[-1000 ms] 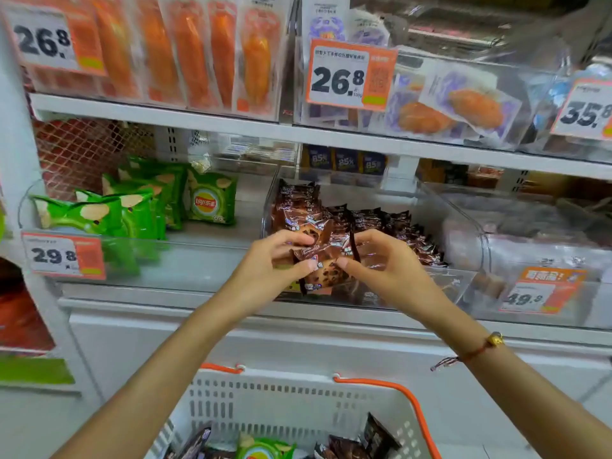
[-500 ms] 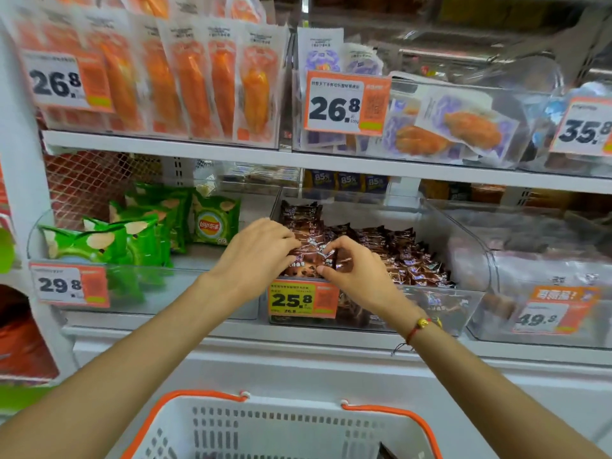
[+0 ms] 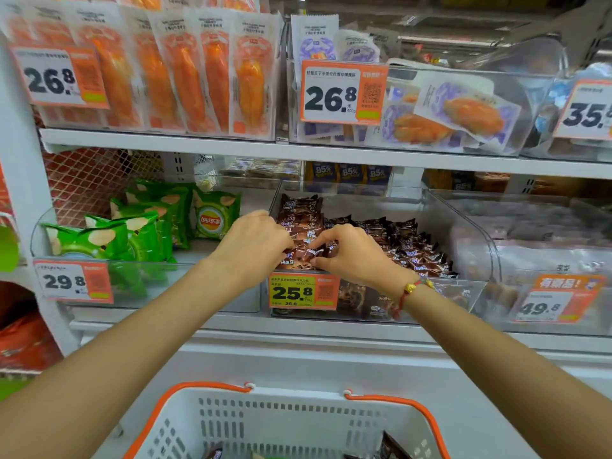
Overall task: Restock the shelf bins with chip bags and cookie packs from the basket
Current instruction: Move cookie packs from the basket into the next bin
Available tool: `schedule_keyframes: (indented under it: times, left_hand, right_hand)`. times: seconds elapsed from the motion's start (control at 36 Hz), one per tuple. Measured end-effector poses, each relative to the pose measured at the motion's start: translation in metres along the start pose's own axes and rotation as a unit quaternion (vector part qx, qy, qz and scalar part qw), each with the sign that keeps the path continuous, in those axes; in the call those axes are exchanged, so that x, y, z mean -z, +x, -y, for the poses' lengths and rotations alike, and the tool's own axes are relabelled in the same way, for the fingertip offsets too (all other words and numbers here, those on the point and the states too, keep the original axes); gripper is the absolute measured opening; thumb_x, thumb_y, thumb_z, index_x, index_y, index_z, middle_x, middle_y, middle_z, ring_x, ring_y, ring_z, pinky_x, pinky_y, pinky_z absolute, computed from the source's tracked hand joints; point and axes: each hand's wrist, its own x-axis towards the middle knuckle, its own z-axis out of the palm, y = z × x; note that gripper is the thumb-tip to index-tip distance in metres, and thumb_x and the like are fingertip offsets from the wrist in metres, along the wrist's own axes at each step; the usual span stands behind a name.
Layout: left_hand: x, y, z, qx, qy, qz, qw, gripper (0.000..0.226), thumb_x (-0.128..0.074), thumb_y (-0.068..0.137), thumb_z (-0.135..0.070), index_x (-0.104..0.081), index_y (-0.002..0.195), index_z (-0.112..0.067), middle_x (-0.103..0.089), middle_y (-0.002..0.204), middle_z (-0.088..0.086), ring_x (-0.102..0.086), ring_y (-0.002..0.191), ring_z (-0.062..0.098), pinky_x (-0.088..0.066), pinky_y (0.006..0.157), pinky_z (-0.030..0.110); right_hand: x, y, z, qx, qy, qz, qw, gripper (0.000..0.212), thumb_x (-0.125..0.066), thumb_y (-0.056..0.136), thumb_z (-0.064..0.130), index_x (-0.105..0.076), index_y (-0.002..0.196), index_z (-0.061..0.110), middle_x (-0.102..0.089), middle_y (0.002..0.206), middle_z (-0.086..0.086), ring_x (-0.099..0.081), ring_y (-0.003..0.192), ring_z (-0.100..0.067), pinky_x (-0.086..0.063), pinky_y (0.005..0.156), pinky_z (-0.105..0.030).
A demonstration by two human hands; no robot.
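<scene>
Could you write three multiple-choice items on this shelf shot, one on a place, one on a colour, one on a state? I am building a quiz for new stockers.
1. Where are both hands working?
A. the bin of green chip bags
B. the bin of brown cookie packs
C. the basket

2. What colour are the basket's handles?
A. orange
B. blue
C. black

3. What is the right hand doing?
A. hanging idle
B. lying flat on the shelf
C. pinching a cookie pack

Key: 1 B, the left hand and right hand meet over the bin of brown cookie packs. 2 A, the basket has orange handles. 3 C, its fingers close on a cookie pack.
</scene>
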Motion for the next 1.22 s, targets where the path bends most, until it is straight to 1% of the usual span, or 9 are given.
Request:
schedule_keyframes:
  times: [0.11,0.28,0.5,0.67,0.92,1.03,1.08,1.14,1.22]
  left_hand:
    - [0.003,0.004,-0.003,-0.015,0.049,0.014,0.999,0.02,-0.054,0.094,-0.018,-0.068,0.106,-0.024,-0.069,0.098,-0.002,-0.06,0.097,0.021,-0.04,0.092,0.03]
    - [0.004,-0.007,-0.006,-0.001,-0.032,-0.032,0.999,0.026,-0.051,0.094,-0.025,-0.065,0.114,-0.019,-0.066,0.111,-0.001,-0.056,0.107,0.02,-0.038,0.101,0.033]
    - [-0.01,-0.062,-0.058,0.07,-0.241,-0.183,0.95,0.027,-0.072,0.08,-0.015,-0.069,0.107,-0.018,-0.069,0.101,-0.003,-0.061,0.093,0.022,-0.047,0.08,0.034]
    - [-0.049,-0.092,-0.114,0.106,-0.37,-0.073,0.92,0.027,-0.063,0.089,-0.02,-0.067,0.115,-0.023,-0.066,0.115,-0.006,-0.057,0.11,0.019,-0.042,0.088,0.031]
    - [-0.147,-0.138,-0.187,0.078,-0.39,0.248,0.883,0.032,-0.052,0.097,-0.022,-0.058,0.128,-0.028,-0.058,0.132,-0.003,-0.053,0.12,0.017,-0.044,0.1,0.035]
    - [-0.199,-0.163,-0.213,0.078,-0.385,0.356,0.848,0.031,-0.052,0.098,-0.021,-0.058,0.128,-0.027,-0.061,0.129,0.003,-0.061,0.111,0.022,-0.05,0.092,0.036]
    - [-0.216,-0.173,-0.225,0.077,-0.394,0.391,0.828,0.031,-0.046,0.101,-0.024,-0.055,0.131,-0.023,-0.064,0.12,0.009,-0.063,0.1,0.027,-0.049,0.078,0.034]
    - [-0.226,-0.177,-0.234,0.087,-0.403,0.394,0.822,0.033,-0.039,0.103,-0.027,-0.051,0.133,-0.021,-0.066,0.113,0.01,-0.063,0.091,0.029,-0.044,0.069,0.033]
    - [-0.235,-0.172,-0.238,0.105,-0.386,0.365,0.84,0.04,-0.032,0.103,-0.04,-0.048,0.137,-0.027,-0.061,0.126,0.007,-0.059,0.109,0.027,-0.047,0.087,0.036]
  right_hand:
    - [0.009,-0.005,0.003,0.021,-0.011,0.037,0.999,0.031,-0.066,0.087,0.034,-0.066,0.118,0.027,-0.063,0.088,0.0,-0.056,0.069,-0.012,-0.053,0.07,-0.033]
    - [0.011,-0.032,0.0,0.053,-0.035,-0.033,0.997,0.038,-0.062,0.09,0.027,-0.056,0.128,0.028,-0.051,0.125,0.003,-0.057,0.104,-0.017,-0.051,0.086,-0.037]
    - [-0.01,-0.109,-0.034,0.08,-0.034,-0.12,0.989,0.017,-0.064,0.088,0.016,-0.068,0.102,0.024,-0.056,0.092,0.012,-0.051,0.076,-0.005,-0.046,0.061,-0.024]
    - [-0.057,-0.154,-0.07,-0.047,-0.022,0.019,0.998,0.017,-0.058,0.091,0.02,-0.067,0.103,0.028,-0.059,0.085,0.015,-0.058,0.079,-0.01,-0.046,0.066,-0.027]
    - [-0.142,-0.208,-0.115,-0.2,-0.034,0.259,0.944,0.021,-0.058,0.087,0.018,-0.073,0.102,0.017,-0.071,0.105,-0.006,-0.063,0.1,-0.023,-0.042,0.078,-0.023]
    - [-0.185,-0.228,-0.124,-0.223,-0.007,0.313,0.923,0.016,-0.053,0.085,0.008,-0.062,0.075,0.017,-0.064,0.082,-0.011,-0.062,0.093,-0.035,-0.045,0.069,-0.03]
    - [-0.205,-0.236,-0.127,-0.23,-0.021,0.317,0.92,0.013,-0.052,0.086,0.008,-0.06,0.095,0.012,-0.061,0.103,-0.017,-0.059,0.101,-0.036,-0.045,0.073,-0.034]
    - [-0.225,-0.244,-0.131,-0.224,-0.074,0.313,0.92,0.039,-0.053,0.088,0.01,-0.047,0.126,0.007,-0.045,0.135,-0.02,-0.048,0.118,-0.037,-0.045,0.088,-0.04]
    - [-0.248,-0.25,-0.136,-0.19,-0.164,0.261,0.932,0.055,-0.051,0.085,0.006,-0.035,0.138,0.007,-0.036,0.142,-0.016,-0.037,0.129,-0.033,-0.041,0.098,-0.042]
